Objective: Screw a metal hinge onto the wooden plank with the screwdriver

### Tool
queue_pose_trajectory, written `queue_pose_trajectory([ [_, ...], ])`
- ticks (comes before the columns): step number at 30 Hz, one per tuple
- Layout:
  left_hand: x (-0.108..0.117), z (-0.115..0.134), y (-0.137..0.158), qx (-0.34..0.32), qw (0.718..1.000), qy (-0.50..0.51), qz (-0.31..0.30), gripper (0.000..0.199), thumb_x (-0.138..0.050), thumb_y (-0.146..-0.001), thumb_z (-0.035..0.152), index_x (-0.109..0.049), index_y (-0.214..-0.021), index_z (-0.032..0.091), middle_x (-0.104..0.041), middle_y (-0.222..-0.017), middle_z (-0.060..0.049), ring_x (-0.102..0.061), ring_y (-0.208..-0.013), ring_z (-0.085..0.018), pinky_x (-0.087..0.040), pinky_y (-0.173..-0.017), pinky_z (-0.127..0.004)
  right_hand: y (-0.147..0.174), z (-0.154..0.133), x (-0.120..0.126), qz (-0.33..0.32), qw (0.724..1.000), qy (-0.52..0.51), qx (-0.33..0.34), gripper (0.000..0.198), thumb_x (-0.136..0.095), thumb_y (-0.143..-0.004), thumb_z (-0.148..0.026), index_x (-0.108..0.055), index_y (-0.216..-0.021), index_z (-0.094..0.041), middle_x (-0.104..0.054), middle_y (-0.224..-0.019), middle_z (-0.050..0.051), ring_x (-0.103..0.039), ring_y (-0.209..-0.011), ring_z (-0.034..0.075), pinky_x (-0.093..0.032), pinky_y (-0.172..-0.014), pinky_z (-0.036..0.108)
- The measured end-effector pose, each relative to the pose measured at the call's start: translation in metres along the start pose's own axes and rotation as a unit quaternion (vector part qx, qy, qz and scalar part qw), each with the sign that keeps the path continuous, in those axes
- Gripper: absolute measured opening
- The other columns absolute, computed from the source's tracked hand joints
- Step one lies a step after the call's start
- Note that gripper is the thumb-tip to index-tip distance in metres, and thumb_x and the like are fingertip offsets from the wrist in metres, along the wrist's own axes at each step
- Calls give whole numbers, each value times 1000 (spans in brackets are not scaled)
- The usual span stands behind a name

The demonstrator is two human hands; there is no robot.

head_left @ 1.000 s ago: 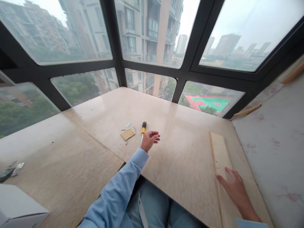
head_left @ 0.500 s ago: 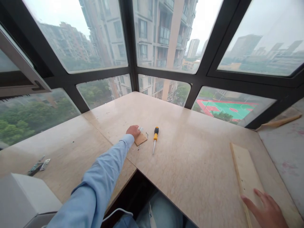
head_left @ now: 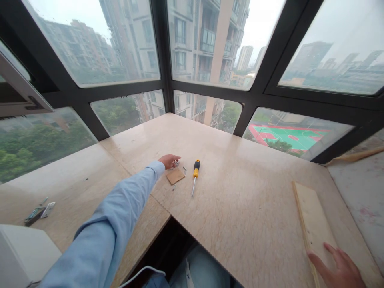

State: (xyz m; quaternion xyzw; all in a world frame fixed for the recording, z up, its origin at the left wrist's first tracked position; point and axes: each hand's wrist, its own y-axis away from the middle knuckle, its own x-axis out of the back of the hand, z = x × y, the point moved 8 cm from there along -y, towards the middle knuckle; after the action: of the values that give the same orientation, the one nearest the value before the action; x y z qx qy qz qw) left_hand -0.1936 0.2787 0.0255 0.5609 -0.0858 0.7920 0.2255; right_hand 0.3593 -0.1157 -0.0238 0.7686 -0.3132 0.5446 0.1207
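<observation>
My left hand [head_left: 169, 161] reaches to the middle of the tabletop, its fingers closed on small shiny metal pieces that look like screws [head_left: 177, 163]. Just below it lies a thin brown square plate [head_left: 175, 176]. A few loose screws [head_left: 174, 187] lie around that plate. To its right is a screwdriver [head_left: 196, 173] with a black and yellow handle, its tip toward me. At the lower right, my right hand [head_left: 339, 266] rests with spread fingers on a long wooden board [head_left: 315, 212], the thumb by its left edge. The board has small dark holes.
Metal hinge-like hardware [head_left: 40, 212] lies on the left of the stone-patterned tabletop [head_left: 240, 200]. A white box [head_left: 27, 252] stands at the lower left. Dark-framed windows [head_left: 169, 96] border the far edges. A dark opening [head_left: 168, 240] and a white cable [head_left: 144, 270] are near my lap.
My left hand has moved off the brown plate, slightly back and left, uncovering more of it. The view has shifted slightly. My right hand stays on the board.
</observation>
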Motion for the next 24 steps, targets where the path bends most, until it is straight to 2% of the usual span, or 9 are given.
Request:
queue_pose_trajectory([
  [3,-2,6,-1,-23,998,-52,-18,64,-65,-70,14,-61,-132,24,-70,-115,-9,-60,-112,-26,-43,-95,-31,1,-4,3,8,1000,1,8,77,-36,-68,-71,-56,-110,-11,-57,-118,26,-46,-129,47,-33,-113,54],
  [8,-4,9,2,-31,995,-85,-34,73,-66,-71,12,-51,-141,27,-68,-119,-9,-60,-111,-26,-43,-87,-28,3,-7,3,-15,1000,20,-1,83,-32,-70,-72,-57,-113,-5,-54,-124,30,-45,-130,48,-33,-114,54],
  [12,-6,13,4,-50,993,-96,-43,62,-63,-73,8,-60,-131,28,-68,-119,-8,-60,-113,-25,-44,-87,-28,4,-9,5,-14,1000,22,2,84,-31,-72,-71,-56,-116,-4,-54,-125,31,-45,-130,48,-34,-113,54],
  [15,-5,18,4,-70,989,-125,-41,53,-62,-76,13,-62,-127,27,-66,-122,-10,-60,-113,-26,-46,-87,-31,5,-9,5,-10,1000,19,7,83,-32,-73,-70,-55,-117,-5,-54,-125,29,-45,-130,47,-34,-113,54],
  [24,4,23,-6,-44,982,-173,-62,62,-69,-67,30,-58,-128,19,-70,-108,-13,-65,-100,-29,-46,-84,-34,3,-3,3,17,1000,13,12,80,-36,-72,-68,-57,-116,-5,-56,-123,29,-46,-129,47,-34,-112,55],
])
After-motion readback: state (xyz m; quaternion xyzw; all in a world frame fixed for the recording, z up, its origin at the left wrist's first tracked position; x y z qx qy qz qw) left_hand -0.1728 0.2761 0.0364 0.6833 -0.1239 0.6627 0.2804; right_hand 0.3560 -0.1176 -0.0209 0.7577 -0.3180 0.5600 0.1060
